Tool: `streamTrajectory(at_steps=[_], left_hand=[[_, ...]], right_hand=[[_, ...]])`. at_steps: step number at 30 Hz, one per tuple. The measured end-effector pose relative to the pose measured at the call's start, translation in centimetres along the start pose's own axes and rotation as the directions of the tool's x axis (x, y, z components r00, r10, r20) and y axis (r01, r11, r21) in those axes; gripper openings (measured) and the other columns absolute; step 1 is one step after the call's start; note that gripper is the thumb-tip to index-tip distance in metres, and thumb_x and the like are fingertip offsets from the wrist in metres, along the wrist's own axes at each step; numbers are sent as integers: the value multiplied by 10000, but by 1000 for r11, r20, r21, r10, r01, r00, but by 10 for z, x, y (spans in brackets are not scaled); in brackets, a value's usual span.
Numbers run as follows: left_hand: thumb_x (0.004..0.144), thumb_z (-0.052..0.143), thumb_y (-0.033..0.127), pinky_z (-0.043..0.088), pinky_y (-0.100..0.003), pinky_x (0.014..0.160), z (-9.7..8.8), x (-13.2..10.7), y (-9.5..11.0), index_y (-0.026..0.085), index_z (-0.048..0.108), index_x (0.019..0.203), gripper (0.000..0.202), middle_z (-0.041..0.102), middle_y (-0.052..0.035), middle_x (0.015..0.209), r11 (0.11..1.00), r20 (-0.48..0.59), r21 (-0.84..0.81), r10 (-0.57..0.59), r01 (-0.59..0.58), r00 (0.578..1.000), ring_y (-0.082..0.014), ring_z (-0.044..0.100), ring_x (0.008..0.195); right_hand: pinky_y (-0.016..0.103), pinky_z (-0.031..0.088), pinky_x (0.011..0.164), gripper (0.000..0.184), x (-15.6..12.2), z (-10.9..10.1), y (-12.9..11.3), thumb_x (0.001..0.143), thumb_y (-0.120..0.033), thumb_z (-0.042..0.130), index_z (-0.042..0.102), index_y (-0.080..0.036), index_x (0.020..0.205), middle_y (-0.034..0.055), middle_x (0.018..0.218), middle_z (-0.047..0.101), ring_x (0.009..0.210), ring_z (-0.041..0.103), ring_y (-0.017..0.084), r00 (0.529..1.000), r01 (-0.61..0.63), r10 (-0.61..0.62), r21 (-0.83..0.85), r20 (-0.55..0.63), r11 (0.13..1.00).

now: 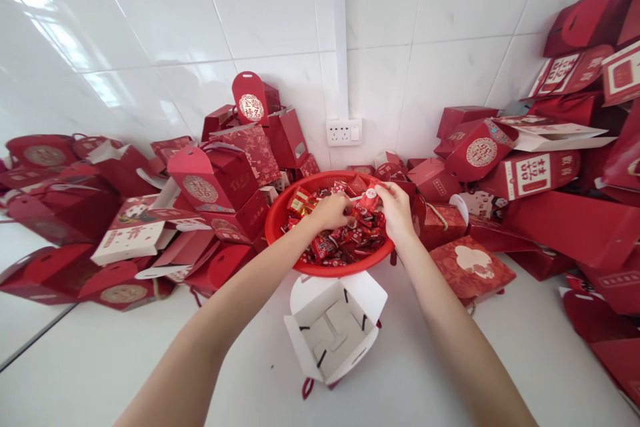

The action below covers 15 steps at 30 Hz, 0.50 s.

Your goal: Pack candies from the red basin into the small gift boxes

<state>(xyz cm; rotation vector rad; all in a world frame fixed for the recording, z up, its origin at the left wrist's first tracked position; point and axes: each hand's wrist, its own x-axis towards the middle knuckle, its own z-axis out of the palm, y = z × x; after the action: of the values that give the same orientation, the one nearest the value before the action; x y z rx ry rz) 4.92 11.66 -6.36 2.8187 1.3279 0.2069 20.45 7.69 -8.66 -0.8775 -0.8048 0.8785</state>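
Note:
A red plastic basket (pixel 280 213) full of red-wrapped candies (pixel 345 243) stands on the white table by the wall. My left hand (pixel 331 211) reaches into the basket with its fingers curled down among the candies. My right hand (pixel 396 208) is at the basket's right side, pinching a small red candy packet (pixel 371 198) lifted above the pile. In front of the basket an open gift box (pixel 334 325) with a white inside lies with its flaps spread, nothing in it.
Piles of red gift boxes and bags crowd the left (pixel 150 227) and right (pixel 540 180) sides against the white tiled wall. A wall socket (pixel 344 132) sits behind the basket. A flat red box (pixel 473 267) lies right of the basket.

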Motion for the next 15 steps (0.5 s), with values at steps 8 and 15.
streamTrajectory(at_steps=[8, 15], left_hand=[[752, 745, 303, 508, -285, 773, -3, 3, -16, 173, 747, 731, 132, 735, -14, 784, 925, -122, -369, -140, 87, 983, -194, 662, 764], [687, 774, 206, 509, -286, 756, -8, -1, -11, 170, 699, 669, 85, 738, -2, 745, 832, -172, -519, -325, 195, 930, -175, 657, 710]], right_hand=[[246, 441, 556, 223, 0, 1, 0, 646, -381, 726, 603, -216, 731, -39, 627, 642, 576, 574, 119, 1000, 4, -4, -7, 4, 1000], [269, 501, 637, 184, 0, 1, -3, 602, -273, 722, 629, -208, 747, -32, 659, 678, 641, 629, 136, 999, -25, 25, 1, 27, 1000]])
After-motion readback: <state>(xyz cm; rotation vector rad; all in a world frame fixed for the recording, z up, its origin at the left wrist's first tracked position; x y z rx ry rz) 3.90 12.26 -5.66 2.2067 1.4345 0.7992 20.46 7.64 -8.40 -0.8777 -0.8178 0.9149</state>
